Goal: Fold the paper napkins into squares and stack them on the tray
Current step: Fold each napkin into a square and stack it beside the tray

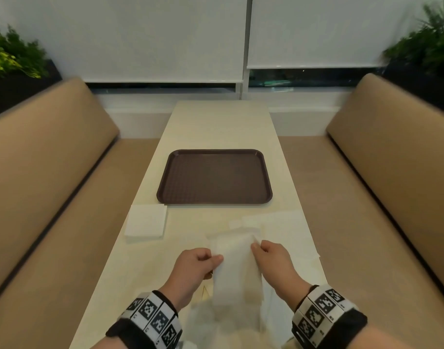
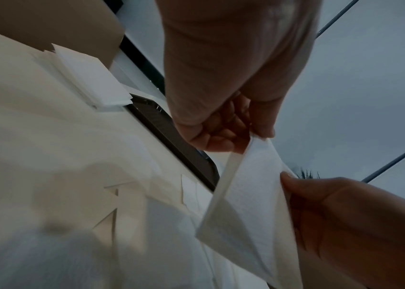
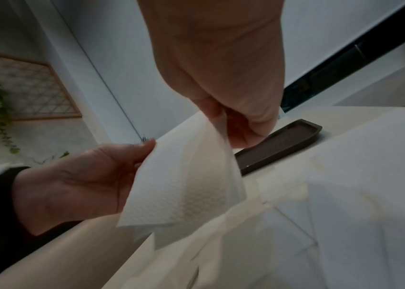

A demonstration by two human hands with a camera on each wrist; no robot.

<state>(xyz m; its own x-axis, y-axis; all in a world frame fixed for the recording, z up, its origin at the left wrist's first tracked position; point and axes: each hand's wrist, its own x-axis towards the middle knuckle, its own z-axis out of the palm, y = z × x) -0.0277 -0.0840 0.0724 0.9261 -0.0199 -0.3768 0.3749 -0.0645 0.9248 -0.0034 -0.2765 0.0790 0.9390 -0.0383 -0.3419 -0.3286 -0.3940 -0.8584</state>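
Note:
Both hands hold one white paper napkin (image 1: 237, 268) up above the near end of the table. My left hand (image 1: 216, 260) pinches its left edge, and my right hand (image 1: 256, 246) pinches its upper right corner. The sheet hangs doubled over between them. The left wrist view has the left hand (image 2: 256, 136) pinching the napkin (image 2: 253, 195) at its top corner. The right wrist view has the right hand (image 3: 223, 125) pinching the napkin (image 3: 184, 185) the same way. The brown tray (image 1: 214, 177) lies bare at mid-table. A small stack of folded square napkins (image 1: 146, 222) sits by its near left corner.
Loose unfolded napkins (image 1: 279, 227) lie spread over the table's right side and under my wrists. Tan bench seats (image 1: 52, 172) flank the narrow table (image 1: 221, 122). Plants (image 1: 11, 56) stand behind both seat backs, and a window with blinds closes the far end.

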